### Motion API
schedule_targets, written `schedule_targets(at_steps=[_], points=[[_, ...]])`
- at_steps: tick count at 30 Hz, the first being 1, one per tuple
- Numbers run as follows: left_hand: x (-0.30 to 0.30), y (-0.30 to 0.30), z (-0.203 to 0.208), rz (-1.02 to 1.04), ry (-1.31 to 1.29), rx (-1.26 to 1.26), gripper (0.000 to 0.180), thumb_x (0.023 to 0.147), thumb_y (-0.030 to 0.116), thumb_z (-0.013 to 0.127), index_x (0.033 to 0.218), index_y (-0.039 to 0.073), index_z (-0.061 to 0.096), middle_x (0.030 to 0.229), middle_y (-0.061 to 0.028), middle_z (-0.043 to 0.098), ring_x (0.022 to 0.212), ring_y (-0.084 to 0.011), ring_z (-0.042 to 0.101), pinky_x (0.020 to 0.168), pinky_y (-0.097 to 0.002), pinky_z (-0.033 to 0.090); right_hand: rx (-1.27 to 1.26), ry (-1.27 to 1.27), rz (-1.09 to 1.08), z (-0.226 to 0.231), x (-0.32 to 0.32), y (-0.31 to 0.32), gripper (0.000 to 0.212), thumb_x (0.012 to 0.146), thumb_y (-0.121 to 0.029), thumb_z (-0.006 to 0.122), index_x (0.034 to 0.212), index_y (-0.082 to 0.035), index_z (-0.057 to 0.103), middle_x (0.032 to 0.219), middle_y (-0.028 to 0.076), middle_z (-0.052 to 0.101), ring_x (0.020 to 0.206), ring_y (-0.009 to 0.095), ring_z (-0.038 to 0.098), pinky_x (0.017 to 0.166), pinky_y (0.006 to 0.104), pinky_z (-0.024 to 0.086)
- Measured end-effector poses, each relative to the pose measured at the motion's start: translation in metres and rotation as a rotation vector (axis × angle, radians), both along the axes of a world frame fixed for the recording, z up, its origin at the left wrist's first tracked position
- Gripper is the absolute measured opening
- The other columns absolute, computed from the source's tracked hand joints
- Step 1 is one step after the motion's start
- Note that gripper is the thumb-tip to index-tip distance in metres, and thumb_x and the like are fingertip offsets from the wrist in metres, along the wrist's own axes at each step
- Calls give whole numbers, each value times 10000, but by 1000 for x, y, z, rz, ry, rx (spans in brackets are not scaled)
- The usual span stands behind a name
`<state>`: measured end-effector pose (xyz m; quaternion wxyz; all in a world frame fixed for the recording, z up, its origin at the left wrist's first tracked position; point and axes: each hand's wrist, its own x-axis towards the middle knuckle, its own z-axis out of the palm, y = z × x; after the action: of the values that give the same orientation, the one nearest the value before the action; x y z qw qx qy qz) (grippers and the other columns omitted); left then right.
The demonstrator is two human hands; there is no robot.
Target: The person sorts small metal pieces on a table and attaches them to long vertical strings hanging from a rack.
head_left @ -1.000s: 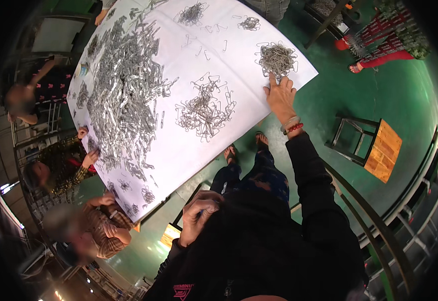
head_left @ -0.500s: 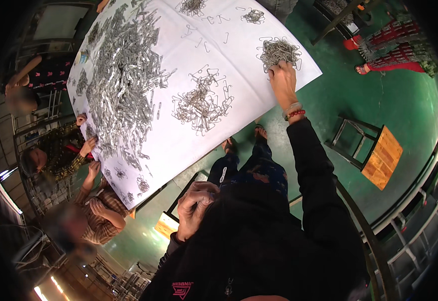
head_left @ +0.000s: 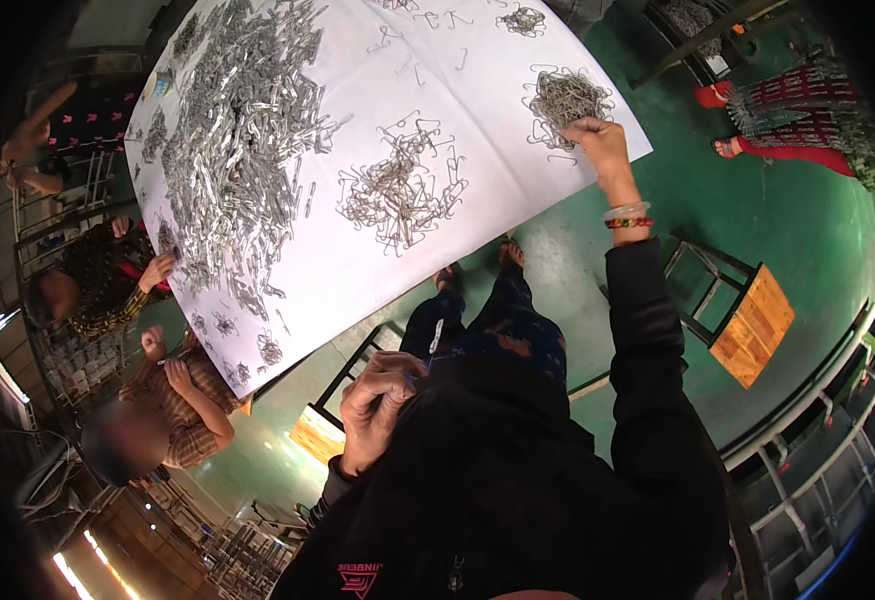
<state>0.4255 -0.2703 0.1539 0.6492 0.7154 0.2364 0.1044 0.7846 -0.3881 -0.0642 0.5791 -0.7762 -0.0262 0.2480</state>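
Note:
My left hand (head_left: 377, 405) is closed in front of my body. A slim silvery metal piece (head_left: 436, 337) sticks up out of its fingers. Away at the table's right corner, my right hand (head_left: 602, 150) pinches at the near edge of a pile of bent wire hooks (head_left: 569, 95); whatever sits between its fingertips is too small to make out. More wire hooks (head_left: 402, 190) lie scattered in a looser pile on the white-covered table (head_left: 497, 170). A big heap of flat, slender metal pieces (head_left: 242, 130) spreads over the table's left half.
Co-workers sit along the table's left side, one in a checked shirt (head_left: 197, 410), their hands near small piles. Another person in red patterned clothing (head_left: 787, 120) is at the far right. A wooden-topped stool (head_left: 752, 325) stands on the green floor, right of my arm.
My right hand has drawn back slightly right and nearer, from on top of the hook pile to its near edge. The left hand stays closed, its metal piece tilted a little differently.

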Motion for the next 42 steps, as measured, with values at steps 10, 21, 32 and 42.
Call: schedule_targets(at_steps=[10,21,32,42], points=[[-3,6,-5,15,-33,-23,52,868,60,569,859,35,524,886,-162,606,852,-219,559,775,-341,447,-99,89,302,33,37,-7,239,721,-38,674,948,35,652,723,98,651,586,138,574,529,245,457],[-6,9,-8,42,-29,-27,57,868,60,568,863,35,518,880,-162,600,848,-226,558,767,-340,445,-324,-464,311,4,-6,7,192,690,-16,696,880,-30,677,738,101,666,673,181,635,616,291,485],[-11,9,-12,49,-36,-31,77,863,79,581,857,26,526,863,-148,598,850,-232,565,752,-345,453,-561,-742,401,-9,0,19,92,711,-55,639,776,-6,682,767,215,633,742,362,619,701,402,496],[-18,12,-10,64,-45,-18,76,865,87,580,847,29,534,863,-144,601,849,-222,563,724,-314,450,-461,-156,540,62,31,14,177,705,-143,676,822,-13,700,708,114,660,631,200,618,611,292,486]])
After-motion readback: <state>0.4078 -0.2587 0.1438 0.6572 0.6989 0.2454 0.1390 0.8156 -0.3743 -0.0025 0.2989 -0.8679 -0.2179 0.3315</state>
